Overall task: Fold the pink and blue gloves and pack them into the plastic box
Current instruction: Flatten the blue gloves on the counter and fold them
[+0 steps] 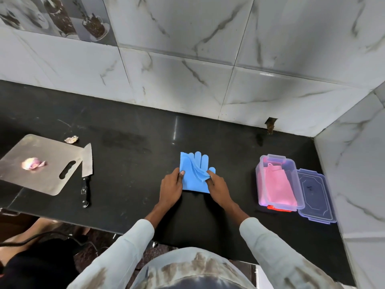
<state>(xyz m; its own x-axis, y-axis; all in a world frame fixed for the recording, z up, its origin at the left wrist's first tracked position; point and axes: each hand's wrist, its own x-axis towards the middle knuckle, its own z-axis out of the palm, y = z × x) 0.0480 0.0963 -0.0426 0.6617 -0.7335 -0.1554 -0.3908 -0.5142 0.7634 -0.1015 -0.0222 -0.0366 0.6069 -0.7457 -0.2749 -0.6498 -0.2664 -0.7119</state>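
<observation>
The blue gloves (192, 171) lie flat on the black counter, fingers pointing toward the wall, the top layer partly folded over. My left hand (170, 187) pinches their left edge with thumb on top. My right hand (217, 185) grips a lifted fold of the top glove near its right side. The pink gloves (278, 185) lie folded inside the clear plastic box (259, 170), which stands open to the right.
The box's clear lid (314, 197) lies against the box's right side, near the tiled side wall. At the left are a steel cutting board (48, 165) with an onion (31, 163), a cleaver (86, 170) and a bit of onion peel (71, 139).
</observation>
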